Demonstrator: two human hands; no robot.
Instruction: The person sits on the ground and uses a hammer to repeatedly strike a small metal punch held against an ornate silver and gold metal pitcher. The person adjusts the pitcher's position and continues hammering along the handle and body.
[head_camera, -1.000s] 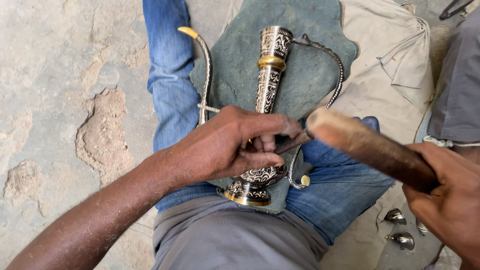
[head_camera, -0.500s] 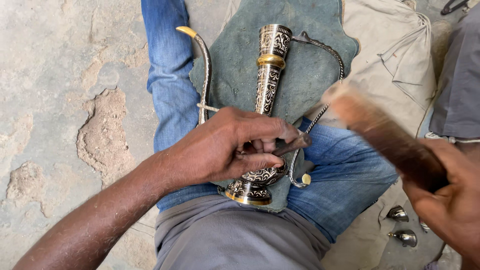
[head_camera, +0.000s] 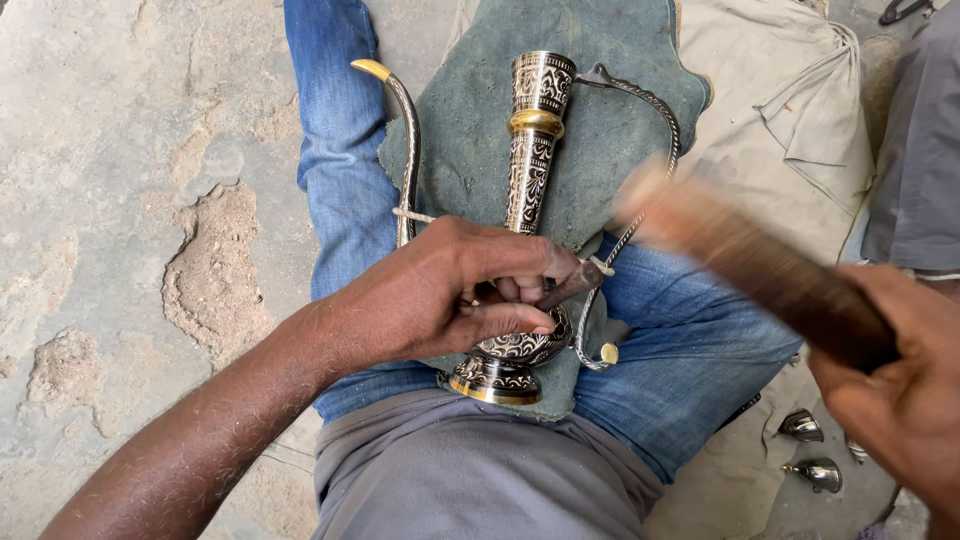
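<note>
An engraved black-and-brass metal ewer (head_camera: 530, 150) lies on a grey-green cloth (head_camera: 620, 110) across my lap, its long neck pointing away from me. It has a curved spout (head_camera: 405, 130) on the left and a thin curved handle (head_camera: 655, 120) on the right. My left hand (head_camera: 440, 290) rests on the ewer's round body and pinches a small dark chisel (head_camera: 570, 285) against it. My right hand (head_camera: 895, 380) grips a thick wooden stick (head_camera: 750, 265), raised and motion-blurred above the chisel.
My legs in blue jeans (head_camera: 340, 150) stretch over a rough concrete floor (head_camera: 130, 200). A beige cloth (head_camera: 780, 100) lies at the right. Two small shiny metal pieces (head_camera: 810, 450) sit near my right knee. A grey garment (head_camera: 920, 160) shows at the right edge.
The wooden stick has swung up and away from the chisel, from touching near my left fingers to raised at the right. My left hand and the ewer have stayed put.
</note>
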